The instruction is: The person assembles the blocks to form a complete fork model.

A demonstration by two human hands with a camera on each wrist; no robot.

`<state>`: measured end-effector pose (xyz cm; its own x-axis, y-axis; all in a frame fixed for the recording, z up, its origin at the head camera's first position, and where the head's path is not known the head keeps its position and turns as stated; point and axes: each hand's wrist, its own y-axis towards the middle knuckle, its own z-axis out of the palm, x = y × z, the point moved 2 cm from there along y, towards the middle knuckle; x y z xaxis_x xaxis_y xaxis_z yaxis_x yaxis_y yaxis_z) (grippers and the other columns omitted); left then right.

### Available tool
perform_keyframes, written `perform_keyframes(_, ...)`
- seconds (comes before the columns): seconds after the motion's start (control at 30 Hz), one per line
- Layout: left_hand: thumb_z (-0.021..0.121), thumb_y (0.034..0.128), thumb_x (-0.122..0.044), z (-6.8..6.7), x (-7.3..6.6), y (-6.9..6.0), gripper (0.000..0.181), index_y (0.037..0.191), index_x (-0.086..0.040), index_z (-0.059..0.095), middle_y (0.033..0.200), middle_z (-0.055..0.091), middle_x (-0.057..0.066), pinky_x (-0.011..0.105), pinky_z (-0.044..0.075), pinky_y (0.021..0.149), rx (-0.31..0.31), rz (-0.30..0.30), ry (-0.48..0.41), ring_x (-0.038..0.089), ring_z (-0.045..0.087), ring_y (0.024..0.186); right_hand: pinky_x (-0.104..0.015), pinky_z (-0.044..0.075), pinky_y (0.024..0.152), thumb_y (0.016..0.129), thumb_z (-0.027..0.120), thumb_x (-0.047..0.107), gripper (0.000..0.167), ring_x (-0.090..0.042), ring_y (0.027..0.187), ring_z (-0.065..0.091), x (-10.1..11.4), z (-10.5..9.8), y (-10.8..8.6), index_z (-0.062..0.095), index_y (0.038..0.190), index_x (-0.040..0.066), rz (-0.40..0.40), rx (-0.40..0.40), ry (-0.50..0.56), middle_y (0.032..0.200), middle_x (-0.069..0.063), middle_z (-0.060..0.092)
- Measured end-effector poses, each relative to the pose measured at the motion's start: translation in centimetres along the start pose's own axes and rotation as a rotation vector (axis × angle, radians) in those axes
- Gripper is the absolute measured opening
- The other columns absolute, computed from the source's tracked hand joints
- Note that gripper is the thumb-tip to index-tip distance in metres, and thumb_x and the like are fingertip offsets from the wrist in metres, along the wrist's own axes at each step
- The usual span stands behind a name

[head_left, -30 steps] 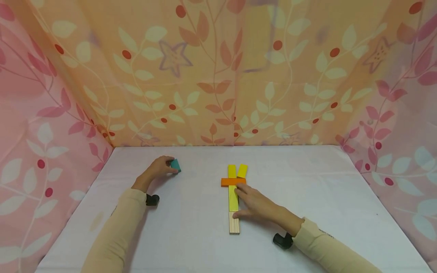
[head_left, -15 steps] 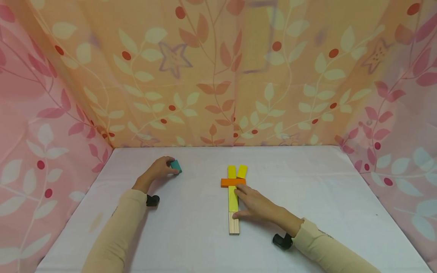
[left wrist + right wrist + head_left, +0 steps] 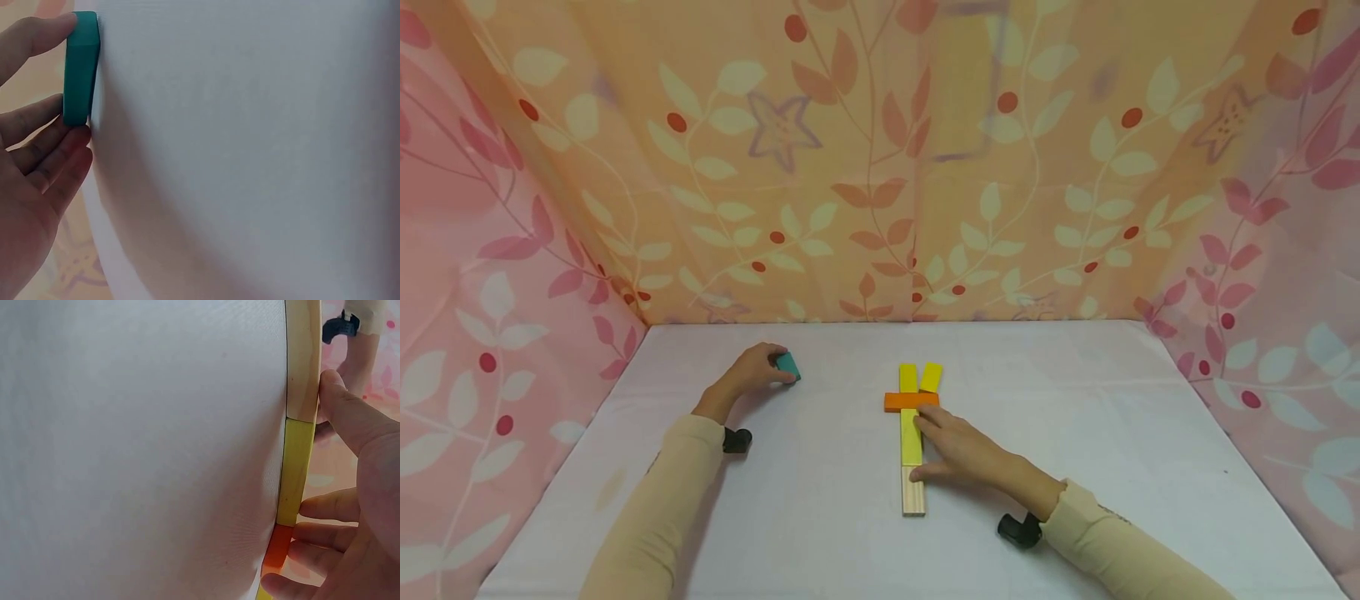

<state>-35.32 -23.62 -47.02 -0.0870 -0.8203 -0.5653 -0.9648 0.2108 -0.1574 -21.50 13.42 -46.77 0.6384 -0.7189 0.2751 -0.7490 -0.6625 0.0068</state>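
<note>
On the left of the table, my left hand pinches a teal wooden block between thumb and fingers. The left wrist view shows the teal block close to the white cloth. My right hand rests with spread fingers along a row of flat wooden blocks. Its thumb touches the plain wood block, while the fingertips lie at the yellow-green block and the crosswise orange block. Beyond the orange block are a straight yellow block and a slanted yellow block.
White cloth covers the table. Floral curtains enclose the back and both sides. Each wrist wears a black camera, such as the right wrist camera.
</note>
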Motion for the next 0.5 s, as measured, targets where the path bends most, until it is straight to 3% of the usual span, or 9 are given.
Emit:
perform_keyframes(0.2,0.077,0.0813,-0.033,0.2,-0.6,-0.2,0.071,0.137,0.003,0.050,0.137,0.051,0.026,0.053,0.040,0.107,-0.013,0.000,-0.026,0.039,0.050,0.123,-0.049,0.044,0.107,0.081,0.068,0.059,0.088,-0.036,0.132,0.048,0.1,0.1,0.1,0.048,0.140,-0.002,0.012,0.011,0.003,0.148,-0.021,0.042)
perform_keyframes(0.5,0.077,0.0814,-0.035,1.0,-2.9,-0.4,0.069,0.136,0.000,0.052,0.131,0.056,0.023,0.049,0.044,0.101,-0.075,0.023,-0.129,0.036,0.053,0.118,-0.048,0.045,0.106,0.081,0.069,0.059,0.087,-0.036,0.133,0.047,0.1,0.1,0.1,0.048,0.140,-0.002,0.013,0.006,-0.015,0.148,-0.021,0.042)
